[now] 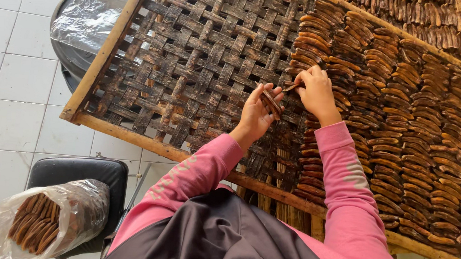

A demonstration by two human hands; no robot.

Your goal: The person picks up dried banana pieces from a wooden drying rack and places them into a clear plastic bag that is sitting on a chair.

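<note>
My left hand (257,112) holds a small bundle of dark brown dried strips (272,101) over the woven bamboo tray (192,58). My right hand (316,90) pinches a single strip (291,86) just beside the left hand, at the edge of the rows of brown strips (411,124) laid out across the tray's right half. Both arms wear pink sleeves. The tray's left half is bare lattice.
A clear plastic bag filled with brown strips (44,221) rests on a black stool (82,174) at lower left. A dark round bin lined with plastic (86,20) sits under the tray's far left corner. A second loaded tray (421,18) lies behind. The floor is white tile.
</note>
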